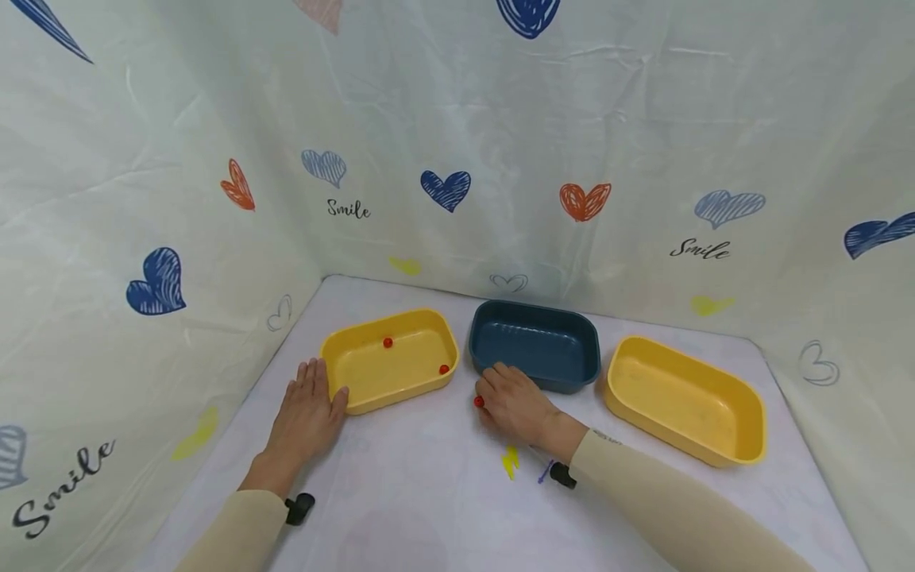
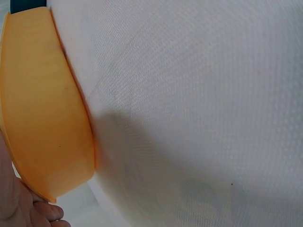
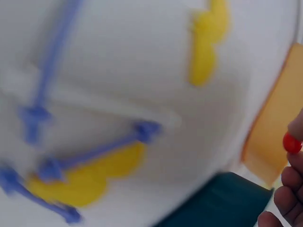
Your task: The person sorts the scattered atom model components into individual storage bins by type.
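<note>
A small red ball (image 1: 478, 402) is pinched between the thumb and fingers of my right hand (image 1: 518, 407). That hand is just in front of the dark blue tray (image 1: 582, 381); in the right wrist view the ball (image 3: 292, 143) shows at the fingertips. My left hand (image 1: 303, 413) rests against the near left corner of a yellow tray (image 1: 400, 395), fingers extended along its side and thumb at its front. Inside this tray lie two red balls, one toward the back (image 1: 388, 343) and one near the right side (image 1: 444, 369).
Another yellow tray (image 1: 686, 431) stands at the right, beside the blue one. Below my right wrist are a yellow zigzag piece (image 1: 510, 461) and a purple piece (image 1: 546, 471), with more blurred in the right wrist view. A heart-printed cloth (image 1: 515, 119) hangs behind the table.
</note>
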### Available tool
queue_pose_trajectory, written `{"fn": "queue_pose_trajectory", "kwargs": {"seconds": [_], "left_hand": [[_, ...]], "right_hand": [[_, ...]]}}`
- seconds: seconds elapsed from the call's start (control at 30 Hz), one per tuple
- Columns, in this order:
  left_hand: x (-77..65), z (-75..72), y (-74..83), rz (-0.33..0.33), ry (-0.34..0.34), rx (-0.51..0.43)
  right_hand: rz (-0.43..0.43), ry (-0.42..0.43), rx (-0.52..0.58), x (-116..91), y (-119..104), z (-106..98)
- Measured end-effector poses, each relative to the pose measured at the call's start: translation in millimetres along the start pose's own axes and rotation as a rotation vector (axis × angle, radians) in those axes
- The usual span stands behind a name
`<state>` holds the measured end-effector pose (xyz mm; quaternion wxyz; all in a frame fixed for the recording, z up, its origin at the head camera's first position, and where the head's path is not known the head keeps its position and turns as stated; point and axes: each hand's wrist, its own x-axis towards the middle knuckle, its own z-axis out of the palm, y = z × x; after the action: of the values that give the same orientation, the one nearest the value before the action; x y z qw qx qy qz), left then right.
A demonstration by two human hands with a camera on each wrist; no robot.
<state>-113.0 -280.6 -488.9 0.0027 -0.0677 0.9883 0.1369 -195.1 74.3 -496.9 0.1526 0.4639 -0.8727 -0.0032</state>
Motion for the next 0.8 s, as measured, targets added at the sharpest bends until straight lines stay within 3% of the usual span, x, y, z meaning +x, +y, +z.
{"fn": "queue_pose_trajectory", "kwargs": {"seconds": [0.33,0.57,0.8], "left_hand": [[1.0,1.6,-0.4,0.0,0.002,-0.011],[0.8,2.7,-0.6,0.003,0.009,-0.021],[2.8,3.8,-2.7,0.023,0.013,-0.023]], "right_hand": [[-0.026,0.032,-0.045,18.6,5.6,-22.7],[-0.02,-0.002,-0.022,23.3,8.0,-22.5],[-0.016,0.042,-0.001,34.7,16.0,-17.2]]}}
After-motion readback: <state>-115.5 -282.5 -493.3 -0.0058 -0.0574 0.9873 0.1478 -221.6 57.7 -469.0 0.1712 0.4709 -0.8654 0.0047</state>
